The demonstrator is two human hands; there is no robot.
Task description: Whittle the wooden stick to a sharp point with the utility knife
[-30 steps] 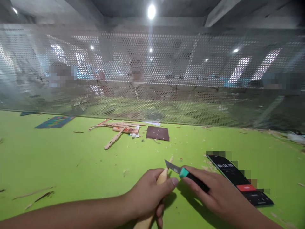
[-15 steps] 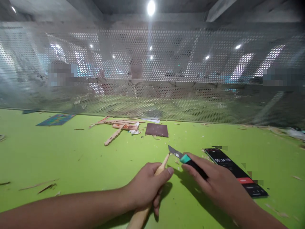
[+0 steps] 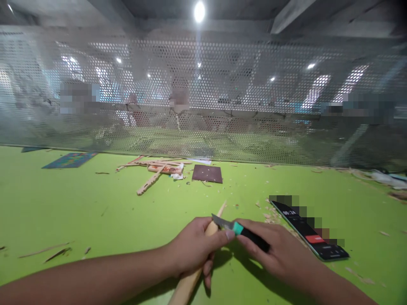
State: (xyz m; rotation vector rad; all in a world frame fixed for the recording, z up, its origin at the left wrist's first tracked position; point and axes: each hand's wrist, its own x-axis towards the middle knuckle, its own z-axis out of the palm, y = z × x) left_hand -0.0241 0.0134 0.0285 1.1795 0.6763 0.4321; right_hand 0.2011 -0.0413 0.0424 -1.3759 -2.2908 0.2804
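Observation:
My left hand (image 3: 200, 243) is closed around a pale wooden stick (image 3: 187, 286), whose narrow tapered end points up and away from me. My right hand (image 3: 270, 243) grips a utility knife (image 3: 254, 239) with a black handle and a teal collar. Its grey blade lies across the stick, just beyond my left fingers. My left thumb is close to the knife's collar, and whether they touch I cannot tell. The lower end of the stick runs out of view at the bottom.
On the green table (image 3: 111, 220), a phone (image 3: 313, 233) showing a timer lies right of my right hand, near wood shavings (image 3: 270, 218). Farther back are a dark brown square sheet (image 3: 207, 174), carved wooden sticks (image 3: 151, 180) and a patterned sheet (image 3: 70, 160). A perforated metal screen (image 3: 203, 101) stands behind.
The knife has moved left and toward me, from the stick's tip to its thicker part beside my left hand. My left hand keeps its hold on the stick.

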